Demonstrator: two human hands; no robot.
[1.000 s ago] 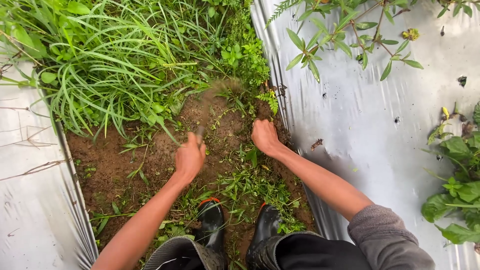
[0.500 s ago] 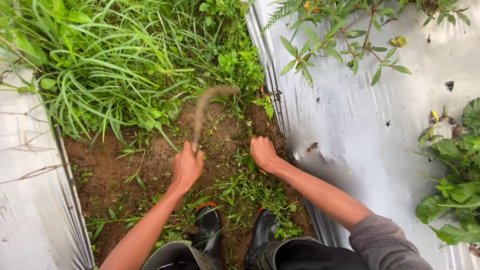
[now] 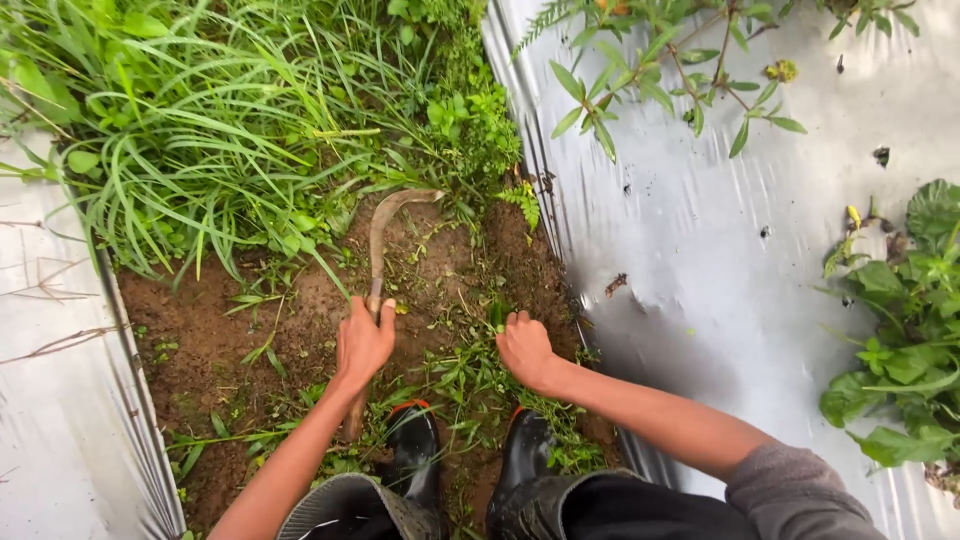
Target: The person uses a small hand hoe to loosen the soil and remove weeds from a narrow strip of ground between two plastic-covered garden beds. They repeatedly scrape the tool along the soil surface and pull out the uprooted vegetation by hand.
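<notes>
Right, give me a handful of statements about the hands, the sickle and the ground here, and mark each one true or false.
1. The left hand grips a curved sickle. True.
2. The sickle's blade tip lies on the silver mulch sheet. False: it is over the soil strip, near the tall grass.
3. The right hand is down among cut weeds. True.
4. The person is barefoot. False: black rubber boots show below the hands.
5. Silver sheeting lies on both sides of the soil strip. True.
</notes>
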